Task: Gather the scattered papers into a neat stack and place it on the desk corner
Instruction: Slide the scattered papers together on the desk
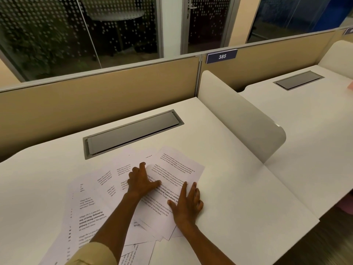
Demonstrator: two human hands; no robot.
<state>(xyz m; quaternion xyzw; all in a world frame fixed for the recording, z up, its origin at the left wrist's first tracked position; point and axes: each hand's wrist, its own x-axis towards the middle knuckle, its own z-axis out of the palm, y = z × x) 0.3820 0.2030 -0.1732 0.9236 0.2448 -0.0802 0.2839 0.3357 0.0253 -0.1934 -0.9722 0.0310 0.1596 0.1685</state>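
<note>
Both hands lie flat and spread on the papers (172, 180), holding nothing — the palms press down so the sheets can be slid over the counter (238, 188) rather than lifted one at a time. The left hand (142, 180) rests with fingers fanned on the overlap of several printed sheets, its thumb pointing toward the right hand; the right hand (188, 203) sits nearer the person, at the right edge of the pile, half on paper and half on bare counter, placed as if to stop the sheets from drifting outward and to push them inward. The papers are not yet a stack: they spread loosely under and between the hands, fan out to the left of the left hand, and run down beside the left forearm toward the sleeve (95, 253), with a few corners poking out below the right wrist. Beyond the left hand's fingertips lies the grey cable flap (133, 132) set into the counter, touched by no sheet that I can make out. To the right of the right hand the counter is bare up to the white side divider (242, 115) — the likely corner for the finished stack. The gathering step looks barely begun.
</note>
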